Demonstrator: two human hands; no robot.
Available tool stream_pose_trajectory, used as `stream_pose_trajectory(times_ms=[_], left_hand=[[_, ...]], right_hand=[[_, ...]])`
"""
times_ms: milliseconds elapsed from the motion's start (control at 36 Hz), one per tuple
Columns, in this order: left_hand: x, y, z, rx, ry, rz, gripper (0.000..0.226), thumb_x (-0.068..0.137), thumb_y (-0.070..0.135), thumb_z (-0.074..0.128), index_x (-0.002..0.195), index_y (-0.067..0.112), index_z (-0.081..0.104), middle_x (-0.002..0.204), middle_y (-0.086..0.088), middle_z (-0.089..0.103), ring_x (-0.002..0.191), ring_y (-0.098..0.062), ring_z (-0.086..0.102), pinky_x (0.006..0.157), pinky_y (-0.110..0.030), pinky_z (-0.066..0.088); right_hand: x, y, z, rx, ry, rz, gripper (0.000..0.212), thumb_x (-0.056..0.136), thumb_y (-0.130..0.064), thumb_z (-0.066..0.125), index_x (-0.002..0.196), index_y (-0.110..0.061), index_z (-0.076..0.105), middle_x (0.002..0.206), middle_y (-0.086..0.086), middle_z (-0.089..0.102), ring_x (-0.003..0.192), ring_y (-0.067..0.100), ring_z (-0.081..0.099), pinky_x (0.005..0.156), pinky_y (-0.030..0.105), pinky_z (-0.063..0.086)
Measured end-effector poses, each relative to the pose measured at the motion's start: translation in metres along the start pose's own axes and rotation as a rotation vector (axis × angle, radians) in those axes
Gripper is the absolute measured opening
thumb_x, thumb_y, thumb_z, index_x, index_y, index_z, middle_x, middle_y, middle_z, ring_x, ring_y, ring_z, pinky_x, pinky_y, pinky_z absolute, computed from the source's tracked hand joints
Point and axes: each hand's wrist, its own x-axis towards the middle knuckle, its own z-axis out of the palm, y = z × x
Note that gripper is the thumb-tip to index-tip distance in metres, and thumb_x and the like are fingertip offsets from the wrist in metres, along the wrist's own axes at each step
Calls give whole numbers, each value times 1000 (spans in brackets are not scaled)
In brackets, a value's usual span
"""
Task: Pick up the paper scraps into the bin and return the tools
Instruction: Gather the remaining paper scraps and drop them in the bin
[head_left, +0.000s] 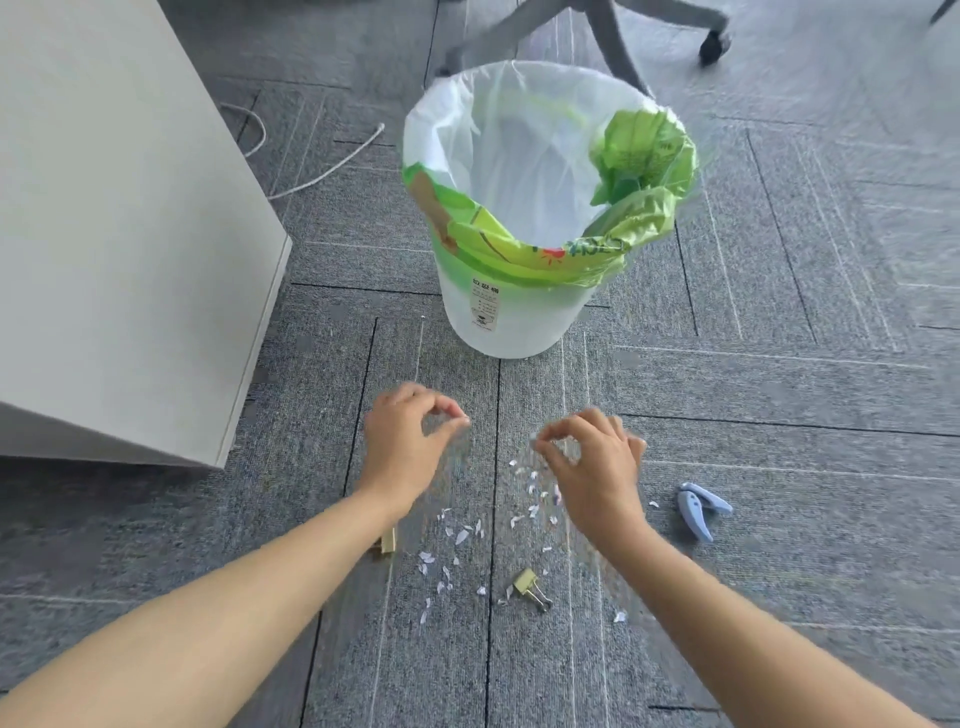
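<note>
Grey carpet tiles (779, 338), white cabinet (119, 234), chair base (613, 31).

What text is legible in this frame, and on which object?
No text here can be quoted with confidence.
Sticker on the white bin: a line of characters, a small logo and fine print, all too small and blurred to read.
Green printed bag over the bin rim: coloured lettering beside a red mark, folded and cut off, not readable.
Hole punch and binder clip: no markings visible.

Two hands (405, 441) (592, 467), one bin (509, 322), two binder clips (530, 584) (387, 540), one punch (698, 509) (scraps (462, 535) uncountable).
</note>
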Motion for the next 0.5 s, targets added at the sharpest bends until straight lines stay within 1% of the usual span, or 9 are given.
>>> stream_pose_trajectory(times_ms=[56, 139, 167, 222, 250, 306, 361, 444, 500], left_hand=[[15, 28, -26, -114, 112, 139, 7, 81, 30, 72, 83, 25, 68, 86, 15, 62, 87, -4, 53, 85, -29, 44], [51, 81, -61, -195, 280, 298, 6, 81, 24, 74, 85, 22, 70, 85, 12, 64, 87, -11, 55, 78, -27, 44], [63, 99, -72, -208, 314, 333, 6, 81, 24, 75, 85, 23, 70, 85, 12, 65, 85, -9, 55, 77, -23, 43], [86, 133, -88, -196, 353, 371, 6, 81, 25, 75, 83, 26, 69, 83, 13, 66, 81, -2, 52, 73, -15, 40], [98, 145, -92, -172, 360, 373, 6, 80, 26, 75, 81, 28, 69, 81, 14, 66, 79, 0, 51, 71, -16, 41], [119, 161, -95, -104, 341, 352, 7, 78, 32, 75, 76, 32, 68, 77, 16, 67, 74, -1, 53, 71, -27, 48], [132, 170, -95, -50, 258, 310, 7, 77, 34, 75, 74, 36, 69, 74, 16, 69, 70, -4, 59, 71, -32, 53], [139, 174, -92, 17, 160, 297, 5, 81, 27, 75, 86, 28, 77, 85, 11, 75, 80, -5, 67, 84, -32, 54], [139, 175, -93, 103, 143, 317, 8, 82, 28, 75, 89, 28, 77, 91, 10, 75, 91, -11, 67, 93, -36, 49]], right_hand=[[14, -17, -29, 67, 128, -104, 7, 82, -42, 67, 86, -39, 62, 96, -22, 52, 96, 3, 41, 82, 29, 19], [47, -53, -78, 160, 345, -241, 8, 81, -39, 70, 84, -39, 62, 94, -17, 56, 90, 8, 46, 84, 39, 32], [59, -66, -92, 179, 395, -269, 8, 81, -39, 70, 83, -40, 62, 94, -16, 57, 90, 9, 48, 84, 41, 34], [85, -90, -118, 196, 463, -290, 7, 81, -39, 71, 82, -39, 64, 95, -16, 59, 91, 10, 50, 86, 40, 30], [98, -98, -127, 188, 481, -290, 7, 80, -38, 73, 81, -37, 66, 96, -15, 60, 93, 11, 52, 85, 37, 28], [121, -109, -140, 123, 473, -275, 5, 79, -36, 74, 81, -33, 70, 92, -15, 60, 98, 17, 54, 79, 30, 22], [137, -112, -146, 22, 366, -219, 9, 78, -40, 74, 83, -33, 72, 91, -16, 56, 104, 22, 51, 77, 29, 22], [144, -109, -148, -235, 182, -146, 22, 76, -50, 74, 95, -38, 72, 109, -12, 56, 115, 21, 39, 87, 38, 25], [142, -107, -149, -280, 171, -121, 20, 78, -50, 71, 95, -40, 71, 114, -10, 57, 116, 20, 37, 91, 41, 24]])
